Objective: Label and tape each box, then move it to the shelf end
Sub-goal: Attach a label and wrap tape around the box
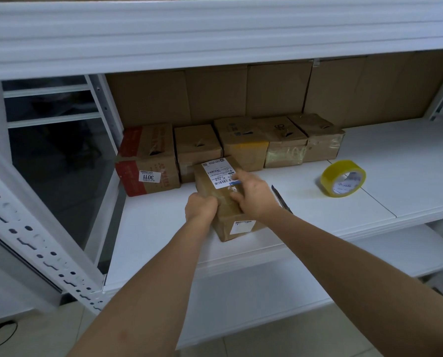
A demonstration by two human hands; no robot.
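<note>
At the far left a white perforated upright (21, 228) of the rack slants down toward the near edge, with a dark glass pane (60, 176) behind it. On the white shelf (150, 240), a row of five cardboard boxes stands against a brown cardboard backing (266, 91): at the left end a red-printed box (148, 161) with a white sticker reading 3011 on its near face, then a plain brown box (197, 148), a box with yellow tape (241, 143), a box wrapped in clear tape (284, 145) and, farthest right, a last box (318, 135) also glossy with tape; all are closed, so what they hold cannot be seen. Just in front of the second and third of these, nearer the camera, sits the small box (223, 202) being worked, turned at an angle and closed, with a white shipping label (216, 173) on the far part of its top and a second small label on its near right face. The left hand (201, 207) curls over the box's near left top edge, gripping it. The right hand (251, 197) lies on the top, index finger stretched out toward the label's right edge, the other fingers bent against the cardboard. Just right of that wrist a slim dark knife or cutter (282, 199) lies on the shelf, partly hidden by the forearm. Well apart to the right, a roll of yellow tape (343, 177) stands tilted on the shelf
</note>
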